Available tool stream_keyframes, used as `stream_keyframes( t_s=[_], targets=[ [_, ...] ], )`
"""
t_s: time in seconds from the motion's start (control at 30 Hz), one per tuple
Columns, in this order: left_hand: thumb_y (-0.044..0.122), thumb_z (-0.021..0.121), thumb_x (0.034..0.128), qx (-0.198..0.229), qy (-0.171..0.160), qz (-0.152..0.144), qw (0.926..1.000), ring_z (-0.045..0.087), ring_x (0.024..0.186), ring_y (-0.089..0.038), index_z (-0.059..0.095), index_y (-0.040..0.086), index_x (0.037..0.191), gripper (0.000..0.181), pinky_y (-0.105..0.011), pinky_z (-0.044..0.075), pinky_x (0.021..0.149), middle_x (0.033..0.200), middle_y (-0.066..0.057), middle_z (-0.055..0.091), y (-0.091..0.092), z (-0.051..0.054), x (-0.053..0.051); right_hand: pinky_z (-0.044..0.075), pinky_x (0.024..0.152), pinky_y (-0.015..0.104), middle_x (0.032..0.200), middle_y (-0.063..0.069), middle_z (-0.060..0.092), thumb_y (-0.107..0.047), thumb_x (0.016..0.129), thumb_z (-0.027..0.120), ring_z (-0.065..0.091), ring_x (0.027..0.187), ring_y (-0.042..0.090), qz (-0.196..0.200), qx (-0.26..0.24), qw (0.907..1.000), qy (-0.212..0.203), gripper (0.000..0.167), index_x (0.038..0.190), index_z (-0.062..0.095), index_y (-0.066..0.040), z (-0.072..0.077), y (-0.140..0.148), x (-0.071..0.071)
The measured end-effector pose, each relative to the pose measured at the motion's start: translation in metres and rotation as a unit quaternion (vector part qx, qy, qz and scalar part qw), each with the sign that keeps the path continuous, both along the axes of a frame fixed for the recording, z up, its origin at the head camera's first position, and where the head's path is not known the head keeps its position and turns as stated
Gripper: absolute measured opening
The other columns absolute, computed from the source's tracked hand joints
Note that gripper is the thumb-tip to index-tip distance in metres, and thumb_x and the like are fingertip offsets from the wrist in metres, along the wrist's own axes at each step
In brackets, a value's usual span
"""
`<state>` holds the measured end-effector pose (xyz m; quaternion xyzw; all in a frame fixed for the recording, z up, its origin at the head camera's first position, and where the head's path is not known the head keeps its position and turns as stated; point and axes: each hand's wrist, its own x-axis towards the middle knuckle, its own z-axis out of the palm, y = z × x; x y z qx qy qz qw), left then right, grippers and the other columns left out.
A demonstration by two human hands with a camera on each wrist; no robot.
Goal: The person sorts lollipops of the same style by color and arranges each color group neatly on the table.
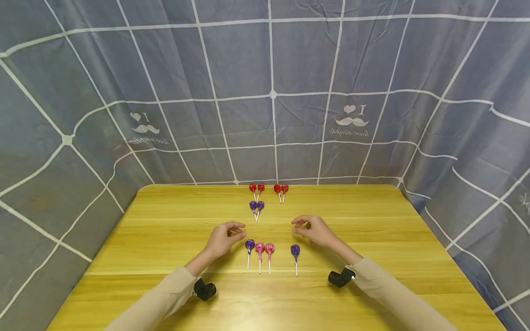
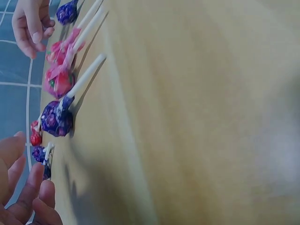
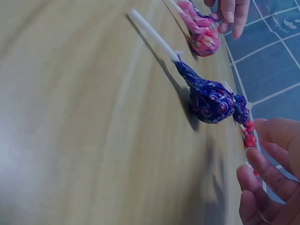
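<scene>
L hand (image 1: 224, 238) & R hand (image 1: 316, 231) are well apart, both empty, fingers loosely bent. Prob. best: pinch a stick close under the head, lift straight, don't nudge neighbours. One purple lollipop (image 1: 250, 244) is just beside L hand; another purple lollipop (image 1: 295, 250) just nearside of R hand; two pink lollipops (image 1: 269, 248) btwn. Round heads, shiny twisted wrappers, white sticks twd the person.
</scene>
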<state>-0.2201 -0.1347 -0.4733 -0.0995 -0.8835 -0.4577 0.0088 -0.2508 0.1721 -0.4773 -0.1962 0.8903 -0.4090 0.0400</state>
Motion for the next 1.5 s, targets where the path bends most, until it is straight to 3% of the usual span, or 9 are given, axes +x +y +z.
stream_keyframes(
  t_s=[0.23,0.5,0.7,0.97,1.33,1.5],
  targets=[
    [0.012,0.071,0.0862,0.004,-0.006,-0.013,0.9999,0.067,0.086,-0.022,0.068,0.0,0.111,0.027,-0.028,0.054,0.075,0.1,-0.013,0.072,0.0,-0.006,0.012,0.048,0.067,0.021,0.096,0.008,0.071,-0.022,0.089,0.068,0.059,0.075,0.009,0.027,0.005,0.9996,-0.007,0.026,0.108,0.069,-0.004,0.0,0.003,0.014],
    [0.012,0.073,0.0843,-0.005,0.004,0.001,1.0,0.065,0.092,-0.023,0.069,0.004,0.112,0.029,-0.039,0.053,0.082,0.107,-0.011,0.072,0.006,-0.009,0.02,0.047,0.065,0.02,0.097,0.007,0.071,-0.026,0.088,0.07,0.058,0.075,0.008,0.045,0.006,0.9986,-0.028,0.03,0.108,0.069,-0.004,-0.002,0.007,0.027],
    [0.012,0.073,0.0838,-0.016,0.014,-0.004,0.9998,0.065,0.094,-0.024,0.069,0.004,0.114,0.031,-0.04,0.053,0.083,0.109,-0.011,0.071,0.01,-0.012,0.021,0.045,0.061,0.019,0.095,0.002,0.071,-0.026,0.086,0.072,0.057,0.071,0.006,0.051,0.009,0.9978,-0.042,0.029,0.108,0.069,-0.008,-0.006,0.008,0.033],
    [0.011,0.072,0.0846,-0.026,0.005,-0.023,0.9994,0.056,0.083,-0.014,0.069,0.005,0.114,0.03,-0.024,0.045,0.071,0.109,-0.009,0.071,0.013,-0.013,0.016,0.042,0.056,0.019,0.094,0.003,0.069,-0.024,0.082,0.075,0.051,0.064,0.004,0.067,0.012,0.9968,-0.043,0.033,0.109,0.069,-0.007,-0.007,0.006,0.033],
    [0.014,0.073,0.0838,-0.07,-0.015,-0.023,0.9972,0.047,0.069,-0.011,0.074,0.01,0.105,0.021,-0.021,0.035,0.059,0.099,-0.004,0.073,0.014,-0.007,0.017,0.039,0.053,0.018,0.09,0.003,0.07,-0.021,0.082,0.076,0.048,0.061,0.004,0.063,0.018,0.9972,-0.037,0.029,0.107,0.07,-0.006,-0.008,0.008,0.036],
    [0.019,0.075,0.083,-0.106,-0.005,-0.014,0.9942,0.048,0.067,-0.009,0.074,0.013,0.103,0.021,-0.02,0.033,0.053,0.094,-0.001,0.073,0.017,-0.007,0.022,0.039,0.054,0.018,0.091,0.004,0.07,-0.02,0.082,0.076,0.048,0.062,0.004,0.052,0.018,0.9976,-0.043,0.029,0.106,0.071,-0.005,-0.009,0.007,0.039]
  ],
)
